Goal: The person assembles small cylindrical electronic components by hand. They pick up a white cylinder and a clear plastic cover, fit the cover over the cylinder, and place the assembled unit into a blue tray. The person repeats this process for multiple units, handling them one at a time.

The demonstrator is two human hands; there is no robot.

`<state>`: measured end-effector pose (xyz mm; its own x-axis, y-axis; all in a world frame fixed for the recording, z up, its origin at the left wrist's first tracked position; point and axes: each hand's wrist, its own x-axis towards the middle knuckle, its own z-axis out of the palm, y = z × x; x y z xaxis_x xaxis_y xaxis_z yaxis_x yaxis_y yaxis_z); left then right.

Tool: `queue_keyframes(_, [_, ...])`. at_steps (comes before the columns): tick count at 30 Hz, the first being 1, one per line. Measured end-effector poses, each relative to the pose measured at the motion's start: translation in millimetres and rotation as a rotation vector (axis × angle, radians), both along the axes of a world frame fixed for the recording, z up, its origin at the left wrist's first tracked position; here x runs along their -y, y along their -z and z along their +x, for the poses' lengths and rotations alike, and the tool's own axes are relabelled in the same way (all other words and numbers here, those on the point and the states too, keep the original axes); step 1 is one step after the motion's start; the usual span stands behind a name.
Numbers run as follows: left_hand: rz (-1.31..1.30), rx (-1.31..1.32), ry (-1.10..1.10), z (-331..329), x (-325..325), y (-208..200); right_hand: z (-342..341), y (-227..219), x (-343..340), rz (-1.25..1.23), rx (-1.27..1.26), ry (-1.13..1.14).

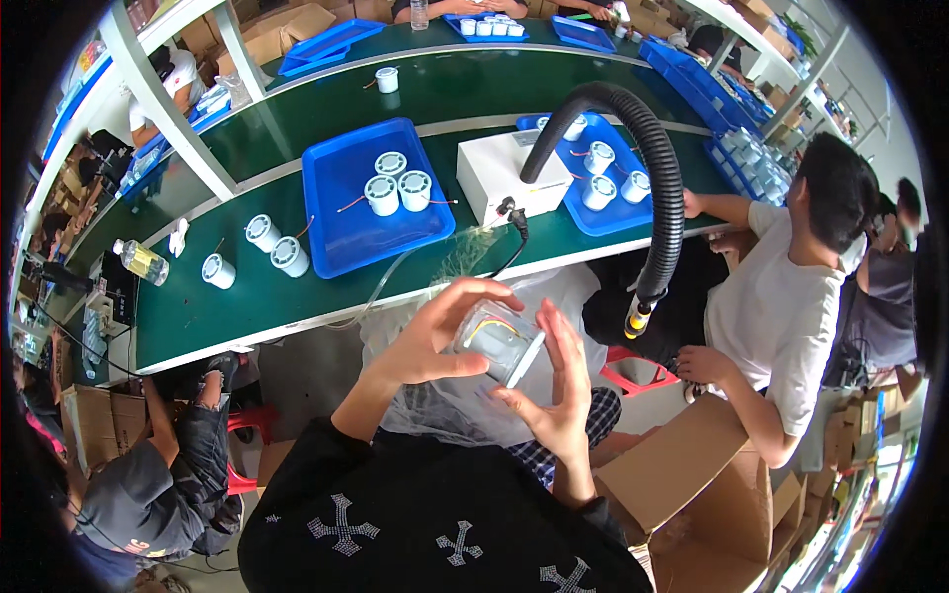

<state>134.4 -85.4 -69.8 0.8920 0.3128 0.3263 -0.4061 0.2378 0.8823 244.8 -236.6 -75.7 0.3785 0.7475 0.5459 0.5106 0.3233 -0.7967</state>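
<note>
In front of my chest, both hands hold a clear plastic cylinder [491, 346] tilted on its side, with red and yellow wires showing inside and a pale flat rim at its right end. My left hand [435, 336] wraps round the body, thumb below and fingers above. At the rim end, my right hand [557, 383] grips with its thumb under the edge and its fingers raised along the flat face. A blue tray [331, 222] on the green bench just ahead carries three white round motor-like units [383, 196] with thin wires.
Several similar white units [262, 233] and an oil-like bottle [141, 262] stand left on the bench. A white box [494, 183] and a black flexible hose [664, 188] rise to the right, beside another blue tray [618, 217]. A co-worker [766, 287] sits right, behind an open carton [682, 474].
</note>
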Motion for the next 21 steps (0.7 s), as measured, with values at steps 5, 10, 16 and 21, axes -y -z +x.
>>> queue_keyframes(5, [0.091, 0.045, -0.059, -1.3, 0.9, -4.0, 1.3, -8.2, -1.6, 0.032, 0.045, 0.021])
queue_keyframes(10, [0.08, 0.066, -0.074, -1.0, 5.6, -2.6, 1.8, -9.2, 2.5, 0.055, 0.075, 0.038])
queue_keyframes(16, [0.063, 0.028, -0.096, 0.5, 8.6, -7.8, 1.8, -14.0, 3.0, 0.062, 0.073, 0.065])
queue_keyframes(21, [0.043, -0.02, -0.134, 2.1, 9.9, -6.4, 3.8, -11.4, 1.9, 0.063, 0.065, 0.029])
